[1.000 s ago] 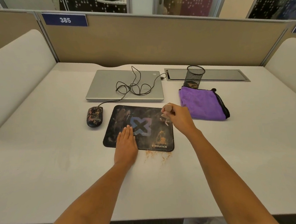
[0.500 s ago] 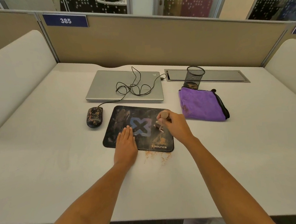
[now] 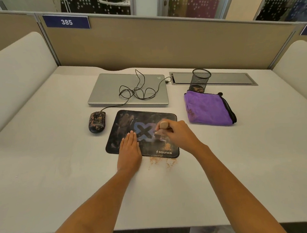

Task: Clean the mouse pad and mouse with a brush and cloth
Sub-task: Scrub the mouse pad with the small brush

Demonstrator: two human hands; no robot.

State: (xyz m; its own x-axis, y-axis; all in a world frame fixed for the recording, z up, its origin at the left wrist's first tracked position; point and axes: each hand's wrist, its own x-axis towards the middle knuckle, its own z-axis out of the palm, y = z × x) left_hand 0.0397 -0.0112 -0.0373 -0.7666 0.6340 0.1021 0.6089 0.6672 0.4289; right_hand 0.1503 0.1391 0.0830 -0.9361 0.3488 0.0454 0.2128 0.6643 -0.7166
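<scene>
The right hand is curled around the short handle of a small light wooden brush, just right of the middle of the frame. The brush's working end is down on the black rectangular mouse pad with a blue and purple X print. The bristles are blurred, so I cannot tell how much they bend. The left hand lies flat, fingers straight and together, on the lower left part of the pad and presses it to the white table. I think this pressing is important, because otherwise the thin pad may slide under the strokes. Short, light strokes toward the lower edge seem best, since orange-brown crumbs already lie on the table just below that edge, and one heap is easy to collect. The brown smears in the upper left part of the pad look untouched, and the area under the left palm will need a turn too. Dust should not be pushed toward the folded purple cloth, right of the pad, or up toward the closed grey laptop. The black stained mouse waits just left of the pad.
</scene>
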